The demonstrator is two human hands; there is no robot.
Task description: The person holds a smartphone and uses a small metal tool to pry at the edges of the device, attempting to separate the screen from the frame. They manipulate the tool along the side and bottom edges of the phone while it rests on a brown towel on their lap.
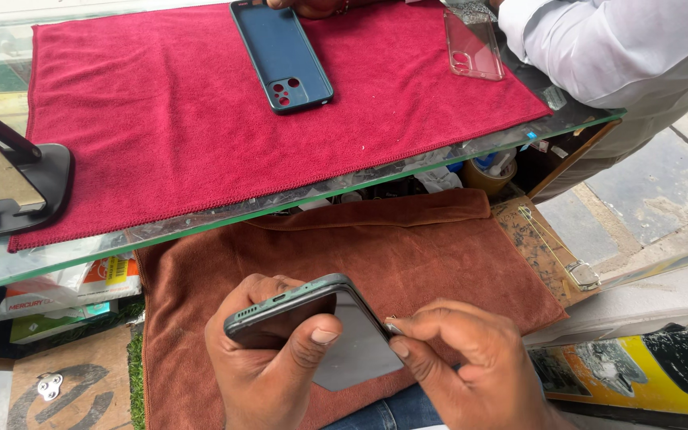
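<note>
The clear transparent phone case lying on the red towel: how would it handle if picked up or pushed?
The clear transparent phone case looks thin and hollow, so probably light and somewhat bendy. Lying flat, it shouldn't roll or tip. The red towel looks nappy, so a push would likely drag rather than slide.

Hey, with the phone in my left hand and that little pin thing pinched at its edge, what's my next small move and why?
Probably press the small metal pin gently into the side of the smartphone. Your right hand pinches it right at the phone's edge, and your left hand already grips the phone tilted above the brown cloth.
</note>
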